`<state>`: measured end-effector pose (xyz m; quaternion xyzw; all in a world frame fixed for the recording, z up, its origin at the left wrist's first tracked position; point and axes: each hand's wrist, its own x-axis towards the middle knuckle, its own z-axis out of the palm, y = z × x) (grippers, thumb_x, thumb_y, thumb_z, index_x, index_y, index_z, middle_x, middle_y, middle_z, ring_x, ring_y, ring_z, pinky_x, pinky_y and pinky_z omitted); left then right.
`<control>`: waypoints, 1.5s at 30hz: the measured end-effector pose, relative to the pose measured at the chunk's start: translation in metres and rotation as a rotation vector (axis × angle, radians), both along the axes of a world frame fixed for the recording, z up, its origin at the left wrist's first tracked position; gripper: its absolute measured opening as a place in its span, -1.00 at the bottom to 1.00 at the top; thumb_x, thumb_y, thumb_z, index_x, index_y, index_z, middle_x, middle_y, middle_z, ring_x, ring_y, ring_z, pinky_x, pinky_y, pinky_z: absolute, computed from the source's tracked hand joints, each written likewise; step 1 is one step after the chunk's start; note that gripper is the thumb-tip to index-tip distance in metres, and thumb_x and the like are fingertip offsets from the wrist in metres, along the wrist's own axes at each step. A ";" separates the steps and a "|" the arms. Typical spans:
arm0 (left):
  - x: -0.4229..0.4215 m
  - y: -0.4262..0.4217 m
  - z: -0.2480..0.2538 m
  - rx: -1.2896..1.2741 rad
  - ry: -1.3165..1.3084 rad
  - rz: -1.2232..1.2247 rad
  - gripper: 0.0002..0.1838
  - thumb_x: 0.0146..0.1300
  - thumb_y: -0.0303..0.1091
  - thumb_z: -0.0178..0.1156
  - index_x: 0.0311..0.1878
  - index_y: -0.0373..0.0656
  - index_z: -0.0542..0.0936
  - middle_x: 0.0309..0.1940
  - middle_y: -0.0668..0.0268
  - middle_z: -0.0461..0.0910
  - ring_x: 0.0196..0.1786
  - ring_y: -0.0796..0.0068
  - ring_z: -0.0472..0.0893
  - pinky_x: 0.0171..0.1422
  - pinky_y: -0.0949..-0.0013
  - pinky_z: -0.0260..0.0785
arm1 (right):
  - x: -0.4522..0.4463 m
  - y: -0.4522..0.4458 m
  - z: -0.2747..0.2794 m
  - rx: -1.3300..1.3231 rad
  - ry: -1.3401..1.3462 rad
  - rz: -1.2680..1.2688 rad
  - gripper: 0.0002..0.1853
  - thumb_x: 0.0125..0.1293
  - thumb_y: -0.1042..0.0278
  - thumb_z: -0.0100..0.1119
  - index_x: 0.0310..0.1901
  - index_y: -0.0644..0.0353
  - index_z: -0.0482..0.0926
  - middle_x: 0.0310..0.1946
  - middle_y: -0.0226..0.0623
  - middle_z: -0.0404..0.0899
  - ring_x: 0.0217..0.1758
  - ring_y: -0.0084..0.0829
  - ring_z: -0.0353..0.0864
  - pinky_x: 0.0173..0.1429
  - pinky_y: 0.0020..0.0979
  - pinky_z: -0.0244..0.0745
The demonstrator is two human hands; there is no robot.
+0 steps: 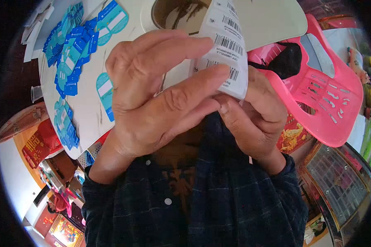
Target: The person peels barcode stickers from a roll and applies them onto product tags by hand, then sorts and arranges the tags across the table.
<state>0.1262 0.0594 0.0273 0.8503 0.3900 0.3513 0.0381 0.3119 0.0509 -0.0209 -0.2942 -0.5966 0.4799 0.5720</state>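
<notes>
A strip of white barcode labels (231, 45), some printed with "OPP UMBRELLA", curves up between my hands. At the strip's lower end, my right hand (257, 113) pinches it, thumb in front and fingers behind. My left hand (152, 88) comes in from the left with bent fingers. Its index fingertip lies over the strip's printed face, and its thumb reaches under the lower end beside my right thumb. Behind the strip stands a label roll (148, 16) with a brown core, partly covered by my left hand.
Blue hang tags (72, 57) lie in overlapping heaps on the white table (272, 20), with a single tag (105, 92) near my left hand. A clear plastic cup (36, 94) is at the left. On the right, a pink plastic chair (332, 88) holds a black cloth item (285, 61).
</notes>
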 end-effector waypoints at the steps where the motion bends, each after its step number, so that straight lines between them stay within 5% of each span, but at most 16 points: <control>1: 0.000 0.001 -0.001 0.020 0.007 -0.012 -0.65 0.07 -0.29 0.42 -0.04 -0.12 0.74 0.08 0.19 0.63 0.13 0.15 0.54 0.27 0.09 0.37 | 0.001 0.001 0.000 0.022 -0.031 0.001 -0.68 0.12 0.63 0.32 -0.04 0.26 0.70 -0.26 -0.31 0.63 -0.32 -0.36 0.50 -0.17 -0.44 0.37; 6: -0.004 0.000 0.001 -0.072 0.029 0.008 -0.69 0.06 -0.32 0.42 -0.07 -0.08 0.76 0.06 0.25 0.65 0.12 0.19 0.55 0.26 0.12 0.35 | 0.012 0.000 0.001 0.068 -0.244 0.107 -0.69 0.22 0.66 0.24 0.02 0.30 0.68 -0.01 -0.12 0.61 -0.10 -0.31 0.50 0.02 -0.38 0.39; 18: -0.005 0.004 0.005 -0.259 -0.056 -0.065 -0.74 0.03 -0.39 0.43 -0.14 -0.01 0.78 -0.07 0.40 0.68 0.00 0.38 0.58 0.22 0.21 0.22 | 0.016 0.008 0.000 0.238 -0.384 -0.011 -0.74 0.07 0.58 0.33 -0.15 0.17 0.71 -0.12 -0.30 0.67 -0.10 -0.22 0.55 0.08 -0.25 0.46; 24: 0.001 0.004 -0.003 -0.252 -0.149 0.037 -0.84 0.03 -0.45 0.40 -0.29 0.00 0.71 -0.18 0.53 0.66 -0.13 0.47 0.58 0.20 0.21 0.18 | 0.031 -0.007 0.001 0.147 -0.558 0.052 -0.63 0.05 0.63 0.32 -0.05 0.16 0.69 0.00 -0.24 0.66 0.04 -0.21 0.55 0.16 -0.24 0.45; 26: 0.004 -0.001 -0.015 -0.112 -0.240 0.105 -0.86 0.05 -0.38 0.31 -0.48 0.00 0.50 -0.36 0.45 0.48 -0.19 0.46 0.50 0.25 0.12 0.13 | 0.036 -0.016 0.003 -0.215 -0.629 -0.180 -0.59 0.16 0.54 0.25 0.09 0.23 0.61 0.08 -0.15 0.61 0.10 -0.19 0.53 0.24 -0.22 0.41; 29: 0.000 -0.010 -0.028 -0.035 -0.245 0.176 -0.87 0.04 -0.41 0.32 -0.46 0.00 0.52 -0.35 0.45 0.49 -0.18 0.46 0.50 0.25 0.12 0.14 | 0.041 -0.012 0.006 -0.182 -0.619 -0.257 -0.52 0.24 0.40 0.15 0.22 0.31 0.50 0.15 -0.04 0.56 0.14 -0.18 0.52 0.30 -0.21 0.35; 31: -0.004 -0.018 -0.035 0.029 -0.257 0.216 -0.87 0.04 -0.43 0.32 -0.45 -0.01 0.54 -0.34 0.45 0.49 -0.16 0.46 0.51 0.25 0.13 0.15 | 0.042 -0.022 0.007 -0.168 -0.686 -0.591 -0.44 0.26 0.28 0.10 0.27 0.35 0.44 0.18 0.03 0.52 0.16 -0.17 0.51 0.34 -0.22 0.31; 36: -0.015 -0.036 -0.038 0.142 -0.196 0.259 -0.88 0.03 -0.45 0.35 -0.39 -0.02 0.60 -0.29 0.44 0.54 -0.14 0.47 0.53 0.28 0.12 0.16 | -0.006 -0.034 0.030 -0.336 -0.333 0.089 -0.57 0.26 0.46 0.13 0.17 0.37 0.53 0.02 -0.01 0.62 0.06 -0.22 0.57 0.25 -0.26 0.40; 45: -0.071 -0.076 -0.033 -0.035 -0.084 0.299 -0.72 0.07 -0.20 0.43 -0.15 -0.05 0.75 -0.13 0.38 0.67 -0.09 0.42 0.59 0.31 0.11 0.14 | -0.058 -0.021 0.028 -0.287 -0.283 0.356 -0.66 0.17 0.67 0.25 0.02 0.35 0.63 -0.06 -0.08 0.66 -0.11 -0.34 0.60 0.04 -0.41 0.48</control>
